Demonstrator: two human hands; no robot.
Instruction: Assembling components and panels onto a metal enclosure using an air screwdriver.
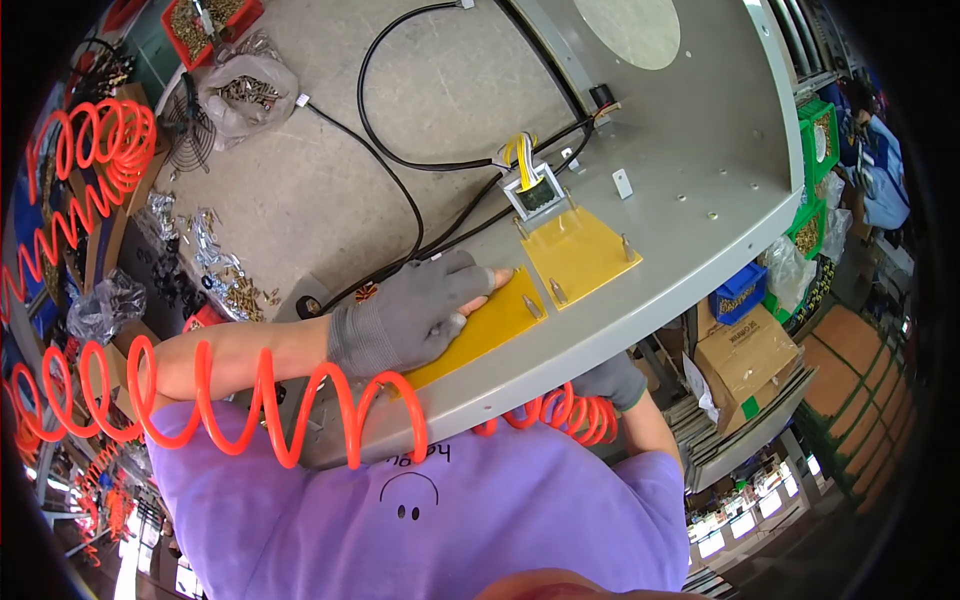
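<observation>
My left hand [405,312], in a grey glove with bare fingertips, lies palm down on a narrow yellow sheet [487,328]. Its fingers are spread over the sheet, with nothing seen in them. Beside this piece, a squarer yellow sheet [580,255] has metal standoffs at its corners; another standoff [530,305] rises from the narrow sheet's end. Both sheets lie on a grey metal panel [690,235]. Below the panel's near edge is my right hand [608,382], also gloved, next to a red coiled hose [570,412]. The panel edge hides its fingers.
Black cables [400,165] cross the panel to a framed connector [534,192] with yellow and white wires. Loose hardware [225,265] and a bag of screws [247,92] lie left. Red coiled hose [265,405] hangs over my left arm. Cardboard box [745,360] and green bins [815,140] stand right.
</observation>
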